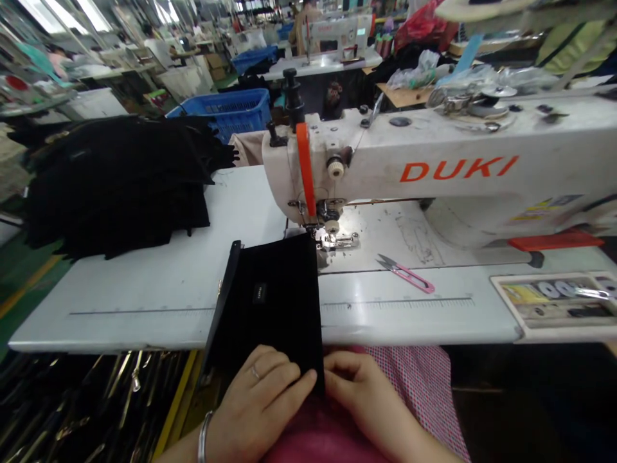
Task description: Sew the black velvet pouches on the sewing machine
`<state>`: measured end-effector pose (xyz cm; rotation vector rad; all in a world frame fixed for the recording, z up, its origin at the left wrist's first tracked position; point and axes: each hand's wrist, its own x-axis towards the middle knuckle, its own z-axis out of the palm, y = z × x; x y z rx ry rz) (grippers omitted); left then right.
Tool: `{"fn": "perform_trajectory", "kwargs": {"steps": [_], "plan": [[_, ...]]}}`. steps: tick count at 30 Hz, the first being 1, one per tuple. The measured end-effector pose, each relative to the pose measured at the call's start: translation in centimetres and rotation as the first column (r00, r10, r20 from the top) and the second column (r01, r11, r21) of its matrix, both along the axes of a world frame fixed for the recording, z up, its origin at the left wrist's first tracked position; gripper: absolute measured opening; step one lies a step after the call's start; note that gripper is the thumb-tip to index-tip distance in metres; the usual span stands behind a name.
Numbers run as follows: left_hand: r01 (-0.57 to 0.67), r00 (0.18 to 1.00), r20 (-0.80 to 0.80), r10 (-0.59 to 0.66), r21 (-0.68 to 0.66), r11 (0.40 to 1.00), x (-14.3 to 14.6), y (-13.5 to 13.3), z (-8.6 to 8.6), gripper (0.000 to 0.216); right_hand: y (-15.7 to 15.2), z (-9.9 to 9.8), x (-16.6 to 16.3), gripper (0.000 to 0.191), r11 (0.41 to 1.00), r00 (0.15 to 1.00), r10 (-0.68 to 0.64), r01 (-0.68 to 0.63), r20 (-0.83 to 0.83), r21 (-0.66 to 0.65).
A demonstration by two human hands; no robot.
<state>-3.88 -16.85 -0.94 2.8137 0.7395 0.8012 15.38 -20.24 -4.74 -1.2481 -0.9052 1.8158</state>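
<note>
A black fabric bag piece point(284, 302) with a small label lies across the front edge of the sewing table. A zipper strip point(224, 283) runs along its left side. Its top right corner reaches under the presser foot area of the white sewing machine point(385, 154). My left hand point(265, 399), with a ring and a bracelet, is closed over the lower part of the piece, thumb near its right edge. Beside it, my right hand point(357, 386) pinches the lower right edge, its fingertips partly hidden. Pink-handled thread snips point(407, 273) lie on the table to the right.
A tall stack of black fabric pieces point(116, 180) sits at the table's left. Behind it stands a blue basket point(226, 109). Many zippered black pieces point(87, 405) hang or lie below left. A small parts tray point(554, 308) is set in the table's right side.
</note>
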Motion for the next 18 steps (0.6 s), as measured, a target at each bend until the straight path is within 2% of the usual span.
{"fn": "perform_trajectory", "kwargs": {"steps": [6, 13, 18], "plan": [[-0.059, 0.997, 0.037, 0.061, -0.061, 0.996, 0.3, -0.2, 0.4, 0.02, -1.0, 0.3, -0.2, 0.038, 0.997, 0.998, -0.001, -0.004, -0.062, -0.08], [-0.017, 1.0, -0.016, 0.014, -0.176, 0.984, -0.1, -0.4, 0.1, 0.025, -1.6, 1.0, -0.3, 0.04, 0.993, 0.996, 0.006, -0.017, -0.089, -0.117], [-0.032, 0.999, -0.029, 0.03, -0.062, 0.998, -0.1, -0.6, -0.2, 0.021, -1.6, 1.3, -0.3, 0.041, 0.985, 0.98, 0.011, -0.045, -0.2, -0.166]]}}
